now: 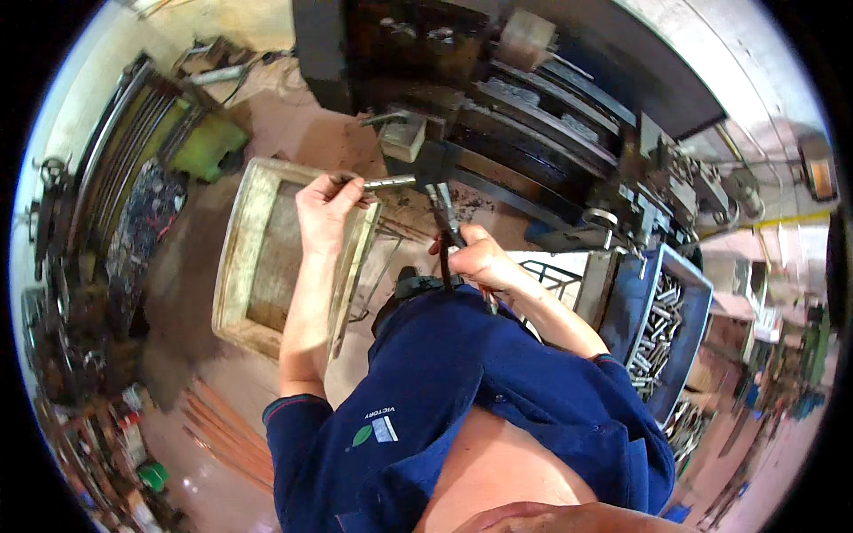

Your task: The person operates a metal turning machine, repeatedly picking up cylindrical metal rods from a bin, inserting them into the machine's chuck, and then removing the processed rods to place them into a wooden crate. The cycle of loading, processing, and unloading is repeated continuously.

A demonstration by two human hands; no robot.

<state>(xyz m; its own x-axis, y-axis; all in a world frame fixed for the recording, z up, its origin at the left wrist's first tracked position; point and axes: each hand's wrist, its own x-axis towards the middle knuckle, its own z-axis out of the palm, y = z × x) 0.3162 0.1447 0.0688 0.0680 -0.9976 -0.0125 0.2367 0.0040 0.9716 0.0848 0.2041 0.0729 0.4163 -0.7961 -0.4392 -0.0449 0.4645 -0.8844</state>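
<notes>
A short, shiny metal rod [392,182] is pinched in the fingers of my left hand [327,209], its free end pointing right. My right hand [481,258] is closed around a long dark hand tool with a bright metal end [442,202]; its exact kind is not clear. The tool's bright end is close to the rod's free end; I cannot tell whether they touch. Below my left hand stands a worn, pale rectangular tray [233,258]. My right hand is in front of my waist, and its fingers partly hide the tool's handle.
A large dark lathe [542,142] stands ahead, with a small box-shaped block [402,135] at its near edge. On the right, a blue bin [696,333] holds many metal pins [656,342]. Another machine [115,151] is at left; copper-coloured bars [227,431] lie on the floor.
</notes>
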